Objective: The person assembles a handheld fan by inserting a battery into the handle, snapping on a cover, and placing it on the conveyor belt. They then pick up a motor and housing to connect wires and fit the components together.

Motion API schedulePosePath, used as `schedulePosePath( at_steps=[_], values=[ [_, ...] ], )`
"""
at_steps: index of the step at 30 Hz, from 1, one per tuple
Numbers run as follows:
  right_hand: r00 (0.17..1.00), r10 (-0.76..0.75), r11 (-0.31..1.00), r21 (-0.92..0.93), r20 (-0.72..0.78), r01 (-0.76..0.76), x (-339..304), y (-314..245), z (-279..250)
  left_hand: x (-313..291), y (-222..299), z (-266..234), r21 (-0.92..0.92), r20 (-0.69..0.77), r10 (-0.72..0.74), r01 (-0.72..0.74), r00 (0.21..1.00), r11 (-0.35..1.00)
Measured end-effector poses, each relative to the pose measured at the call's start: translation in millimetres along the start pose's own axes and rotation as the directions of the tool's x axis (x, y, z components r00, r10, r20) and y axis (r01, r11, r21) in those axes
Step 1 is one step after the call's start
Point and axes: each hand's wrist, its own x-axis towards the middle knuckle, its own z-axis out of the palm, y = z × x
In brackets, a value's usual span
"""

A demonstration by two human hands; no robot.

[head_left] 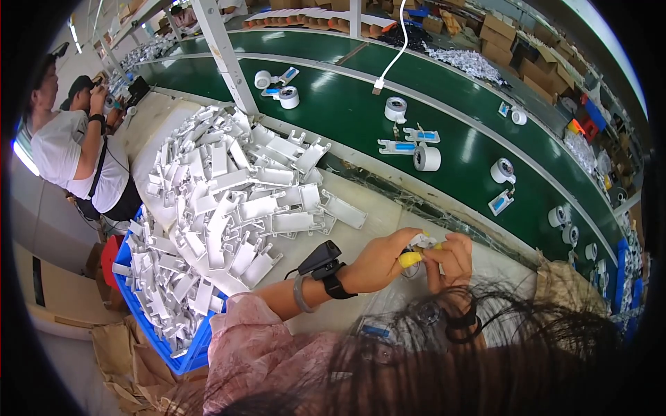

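Observation:
My left hand and my right hand meet over the near side of the bench. Between their fingertips is a small white piece, mostly covered, so its exact kind does not show. Yellow coverings, apparently finger cots, show at the fingertips. Both hands are closed around the piece. Beneath them, partly behind dark hair, lies a white part with a blue strip. To the left of my hands a big heap of white plastic housings spreads over the bench.
A blue crate full of white parts stands at the left. Beyond the bench runs a green conveyor carrying round white units with blue-striped pieces. A white cable hangs above it. A metal post rises behind the heap; co-workers stand far left.

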Motion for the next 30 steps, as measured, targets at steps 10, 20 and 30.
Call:
schedulePosePath(
  at_steps=[10,20,30],
  values=[
    [0.998,-0.014,0.996,-0.086,0.055,0.019,4,-6,1,0,-10,2,-0.029,0.108,-0.073,0.076,0.991,0.997],
    [0.992,-0.115,0.991,-0.067,0.049,0.118,4,0,1,-1,-14,4,-0.045,0.116,-0.039,0.044,0.992,0.998],
    [0.996,-0.069,0.996,-0.050,0.061,0.072,0,-1,1,-2,-6,4,-0.095,0.045,-0.020,0.024,0.999,0.995]
  ],
)
